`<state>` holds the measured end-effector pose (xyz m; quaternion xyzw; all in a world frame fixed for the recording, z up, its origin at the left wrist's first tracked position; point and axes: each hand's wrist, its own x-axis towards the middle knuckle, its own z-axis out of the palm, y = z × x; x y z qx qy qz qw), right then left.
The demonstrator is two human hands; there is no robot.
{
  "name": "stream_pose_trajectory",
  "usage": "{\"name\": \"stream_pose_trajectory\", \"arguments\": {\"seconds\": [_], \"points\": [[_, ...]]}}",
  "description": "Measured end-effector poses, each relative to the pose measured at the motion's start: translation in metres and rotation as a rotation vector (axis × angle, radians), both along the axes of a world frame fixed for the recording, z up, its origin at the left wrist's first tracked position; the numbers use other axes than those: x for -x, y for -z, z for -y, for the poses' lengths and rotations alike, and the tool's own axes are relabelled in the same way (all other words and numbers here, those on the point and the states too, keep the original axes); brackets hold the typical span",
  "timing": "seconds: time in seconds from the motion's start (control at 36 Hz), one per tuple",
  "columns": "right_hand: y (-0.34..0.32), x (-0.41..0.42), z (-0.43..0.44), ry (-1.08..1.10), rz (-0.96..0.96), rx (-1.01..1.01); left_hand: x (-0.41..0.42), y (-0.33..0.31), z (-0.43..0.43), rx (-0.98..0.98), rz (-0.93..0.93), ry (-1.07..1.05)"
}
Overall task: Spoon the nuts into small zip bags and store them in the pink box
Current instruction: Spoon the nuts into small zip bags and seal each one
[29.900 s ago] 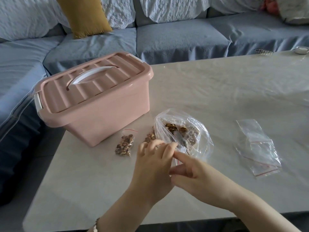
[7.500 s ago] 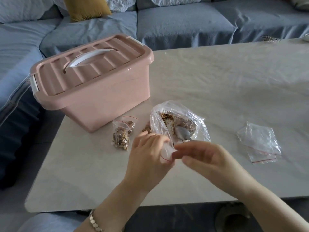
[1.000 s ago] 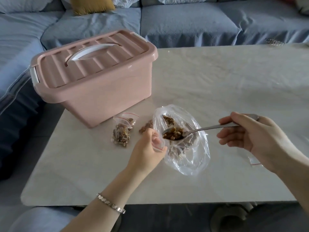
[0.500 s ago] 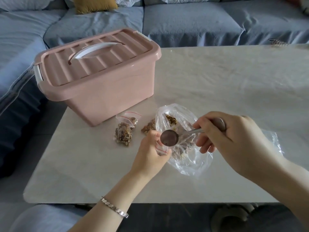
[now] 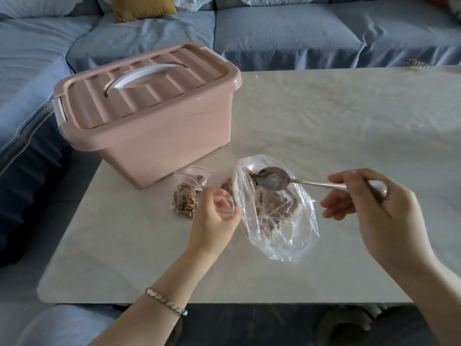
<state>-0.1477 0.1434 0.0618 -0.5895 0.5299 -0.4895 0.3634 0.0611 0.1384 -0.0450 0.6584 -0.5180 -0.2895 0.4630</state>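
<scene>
Just below the middle of the frame the left hand (image 5: 214, 216) curls round a small zip bag (image 5: 226, 209), pinching its red-striped mouth. How far that mouth gapes is hard to tell. The right hand (image 5: 369, 203) grasps the handle of a spoon (image 5: 272, 182), whose bowl looks empty and hangs over the mouth of the large clear bag (image 5: 279, 221). That bag lies on the counter (image 5: 349, 116) with the nuts (image 5: 274, 206) inside. A filled zip bag (image 5: 185, 196) rests to the left of the hand, near the pink box (image 5: 149, 116) in the upper left, whose lid is on. The step in hand seems to be taking another scoop. It would go best with the spoon dipped low into the heap and brought up only modestly loaded. The little bag should be kept right at the big bag's rim so strays drop back in. Its mouth wants spreading wide and tilting toward the spoon before tipping. The thin plastic will likely sag, so a steady pinch matters.
</scene>
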Motion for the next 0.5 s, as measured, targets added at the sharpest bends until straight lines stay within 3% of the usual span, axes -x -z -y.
{"name": "stream_pose_trajectory", "arguments": {"seconds": [0.25,0.33,0.5], "points": [[0.060,-0.010,0.019,0.005,-0.184,-0.058,0.009,-0.027,0.023,-0.321,0.077,0.093],[0.066,-0.012,0.025,0.012,-0.283,0.008,0.013,-0.028,0.030,-0.373,0.126,0.108],[0.075,-0.007,0.036,-0.005,-0.517,0.137,0.009,-0.024,0.039,-0.350,0.113,-0.055]]}}
